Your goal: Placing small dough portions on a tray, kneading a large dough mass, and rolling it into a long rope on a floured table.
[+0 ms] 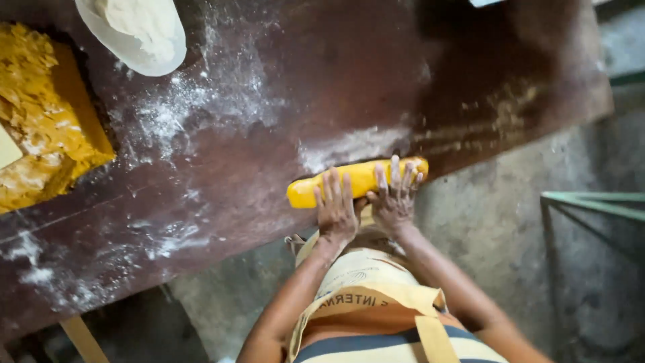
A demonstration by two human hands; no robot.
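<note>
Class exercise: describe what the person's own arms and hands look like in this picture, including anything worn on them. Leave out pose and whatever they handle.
Both arms are bare from above the elbow down: no sleeves, gloves, watch or rings show. The left hand and right hand are dusted with white flour, mostly on the fingers. Nearby, a tan apron with a strap covers a striped top.

Floured dark wooden table (pixel 282 60), grey concrete floor (pixel 497 222)

- There is only one view, from a camera on the person's head, so no second view shares the scene.
- It looks steeply down on the brown table (pixel 282 87), almost from straight above.
- The table edge runs slanted across the picture, and the person's own chest and forearms come in from the bottom edge, below the table.
- The camera is near, about one arm's reach above the table.
</note>
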